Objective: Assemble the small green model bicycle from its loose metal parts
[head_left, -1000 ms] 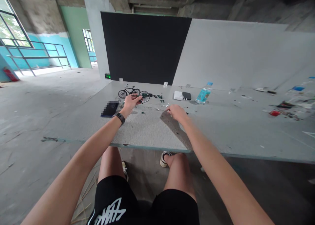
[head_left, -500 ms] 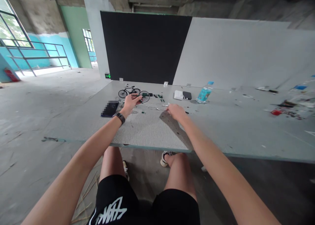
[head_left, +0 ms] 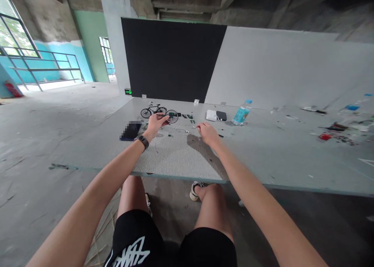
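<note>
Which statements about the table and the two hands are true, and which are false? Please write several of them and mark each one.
1. The left hand holds a spoked wheel. True.
2. Both wrists are bare. False: the left one wears a dark watch.
3. The model bicycle stands to the left of the bottle. True.
4. The bottle lies on its side. False: it stands upright.
5. The right hand has a small silvery piece at its fingertips. True.

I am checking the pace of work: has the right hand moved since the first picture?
Yes, slightly: against the white clip at the foot of the black panel, the right hand sits a little higher and further left.
</note>
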### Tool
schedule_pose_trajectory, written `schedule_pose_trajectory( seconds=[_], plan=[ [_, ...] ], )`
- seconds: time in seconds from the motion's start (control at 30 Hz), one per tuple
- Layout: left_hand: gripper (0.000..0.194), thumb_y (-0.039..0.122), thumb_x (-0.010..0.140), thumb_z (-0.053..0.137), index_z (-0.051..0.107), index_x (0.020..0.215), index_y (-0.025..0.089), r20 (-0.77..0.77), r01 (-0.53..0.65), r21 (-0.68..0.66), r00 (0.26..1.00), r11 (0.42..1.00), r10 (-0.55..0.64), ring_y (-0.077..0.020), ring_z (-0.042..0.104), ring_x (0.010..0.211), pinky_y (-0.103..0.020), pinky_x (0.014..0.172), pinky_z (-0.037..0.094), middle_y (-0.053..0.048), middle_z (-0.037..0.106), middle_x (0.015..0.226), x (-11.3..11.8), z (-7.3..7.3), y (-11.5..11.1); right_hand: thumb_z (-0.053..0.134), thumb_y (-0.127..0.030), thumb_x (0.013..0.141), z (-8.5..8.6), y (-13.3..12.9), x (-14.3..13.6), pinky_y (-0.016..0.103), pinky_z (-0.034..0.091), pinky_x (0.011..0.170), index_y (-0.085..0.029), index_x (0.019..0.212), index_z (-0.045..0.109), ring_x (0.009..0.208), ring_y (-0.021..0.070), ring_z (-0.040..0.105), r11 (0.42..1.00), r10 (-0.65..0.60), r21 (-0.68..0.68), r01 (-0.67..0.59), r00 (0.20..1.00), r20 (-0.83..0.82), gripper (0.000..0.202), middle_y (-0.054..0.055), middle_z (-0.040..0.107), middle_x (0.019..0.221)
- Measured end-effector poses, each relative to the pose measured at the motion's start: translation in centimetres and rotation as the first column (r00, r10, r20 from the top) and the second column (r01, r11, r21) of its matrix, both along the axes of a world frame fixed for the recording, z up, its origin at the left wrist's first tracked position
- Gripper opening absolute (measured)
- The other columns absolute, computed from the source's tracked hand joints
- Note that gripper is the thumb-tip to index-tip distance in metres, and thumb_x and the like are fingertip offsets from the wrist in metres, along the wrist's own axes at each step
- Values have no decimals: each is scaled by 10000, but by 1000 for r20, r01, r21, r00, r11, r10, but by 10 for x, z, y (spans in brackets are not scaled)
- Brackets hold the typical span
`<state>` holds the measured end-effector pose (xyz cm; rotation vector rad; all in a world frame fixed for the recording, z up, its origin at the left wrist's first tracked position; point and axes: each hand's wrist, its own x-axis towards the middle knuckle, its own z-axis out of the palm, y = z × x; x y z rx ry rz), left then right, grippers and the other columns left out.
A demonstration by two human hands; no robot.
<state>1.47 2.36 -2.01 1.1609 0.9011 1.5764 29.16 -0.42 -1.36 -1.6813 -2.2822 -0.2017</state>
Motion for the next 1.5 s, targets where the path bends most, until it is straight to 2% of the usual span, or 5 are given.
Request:
schedule_pose_trajectory(
  seconds=[0.27,0.4,0.5,1.0,1.5],
  plan=[
    [255,213,776,811,636,948,141,-155,-35,35,987,999,40,-185,707,754,-345,742,590,-71,719,782,9,4,-11,490,-262,988,9,-10,-23,291,474,797,-150,1025,687,851,194,651,985,134,154,-78,906,-402,229,114,732,1002],
    [224,252,763,810,664,907,161,-428,-92,235,884,968,188,-185,700,747,-310,725,565,-55,720,762,12,5,-20,544,-357,960,9,-17,-40,296,488,705,-166,962,697,737,190,643,966,240,208,-154,830,-503,245,100,742,896],
    [189,267,795,773,667,913,166,-511,-82,337,821,938,255,-182,701,752,-291,711,551,-51,729,782,17,5,-27,596,-381,926,5,-17,-50,298,483,661,-170,895,699,662,183,626,954,285,241,-177,785,-550,237,83,732,801],
    [204,285,838,740,669,990,168,-541,-20,443,791,896,285,-189,718,766,-307,727,559,-61,750,843,34,0,-34,644,-340,879,-1,-15,-63,298,484,655,-155,856,704,658,185,648,975,221,176,-137,694,-685,196,81,731,763],
    [207,303,857,719,668,1015,179,-548,-18,473,776,881,311,-181,721,785,-298,742,569,-62,756,901,36,-3,-35,615,-314,875,-3,-17,-63,304,480,666,-155,861,686,653,184,633,981,193,159,-114,694,-693,175,74,715,746]
  ],
)
